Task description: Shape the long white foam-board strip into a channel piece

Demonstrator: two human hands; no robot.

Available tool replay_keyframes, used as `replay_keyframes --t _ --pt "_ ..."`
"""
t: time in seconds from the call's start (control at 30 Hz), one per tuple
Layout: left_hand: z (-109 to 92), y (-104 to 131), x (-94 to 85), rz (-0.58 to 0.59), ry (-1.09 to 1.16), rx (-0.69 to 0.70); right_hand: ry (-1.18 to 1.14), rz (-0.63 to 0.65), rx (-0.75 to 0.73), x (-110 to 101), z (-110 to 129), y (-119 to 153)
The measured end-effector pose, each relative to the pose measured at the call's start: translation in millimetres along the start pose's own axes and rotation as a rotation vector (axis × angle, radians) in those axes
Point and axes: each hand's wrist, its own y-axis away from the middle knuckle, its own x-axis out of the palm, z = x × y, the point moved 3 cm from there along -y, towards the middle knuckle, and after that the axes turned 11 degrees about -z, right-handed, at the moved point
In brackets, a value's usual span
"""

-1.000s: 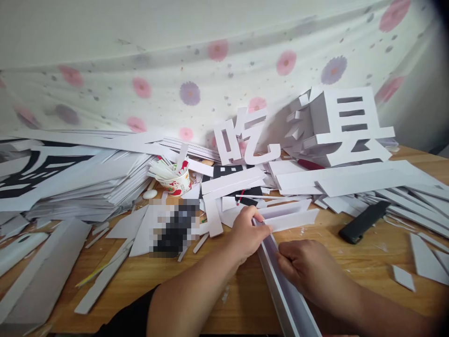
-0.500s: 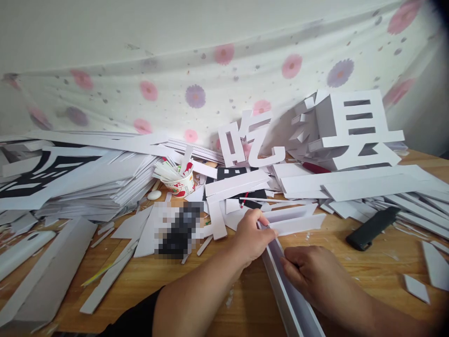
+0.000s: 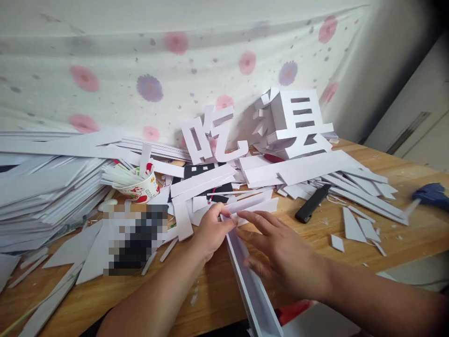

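A long white foam-board channel [image 3: 253,292] runs from the table's near edge up to the middle of the wooden table [image 3: 414,234]. My left hand [image 3: 210,231] pinches the far end of the channel between thumb and fingers. My right hand [image 3: 280,255] lies just right of it with fingers spread flat over the channel's upper edge, holding nothing. White foam-board strips [image 3: 261,202] lie right behind both hands.
A tall stack of white boards [image 3: 42,187] fills the left. A paper cup [image 3: 138,189] with sticks stands behind. Big white 3D characters [image 3: 294,124] lean at the back. A black utility knife [image 3: 312,203] lies right of my hands, a blue glue gun [image 3: 433,194] far right.
The view has swung right. My right hand has opened and slid up the channel toward my left hand, fingers now spread. My left hand keeps its pinch on the channel's end.
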Motion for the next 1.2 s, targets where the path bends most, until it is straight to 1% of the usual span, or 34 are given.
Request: replay_keyframes --t 0.2,0.33,0.63,0.8,1.07,1.13,1.2 --pt "-1.3 -0.7 -1.1 -0.015 -0.007 0.011 0.052 0.162 -0.123 1.7 -22.2 -6.4" --pt "-1.4 -0.3 -0.8 -0.011 -0.006 0.005 0.057 0.194 -0.169 -1.2 -25.4 -9.1" --pt "-2.7 0.4 -0.4 -0.013 0.007 0.017 0.095 0.181 -0.122 -1.9 -19.4 -9.1" --pt "-4.0 1.5 -0.2 -0.034 -0.01 0.02 0.124 0.189 -0.13 -3.1 -18.1 -10.1" --pt "-6.8 4.9 1.2 -0.088 -0.083 0.082 0.148 0.216 -0.158 -0.1 -20.8 -8.2" --pt "-9.9 8.7 -1.9 -0.097 -0.111 0.124 0.138 0.196 -0.174 0.3 -21.6 -7.0" --pt "-13.6 18.1 -12.7 -0.114 -0.134 0.175 0.126 0.164 -0.196 0.5 -22.8 -5.8"
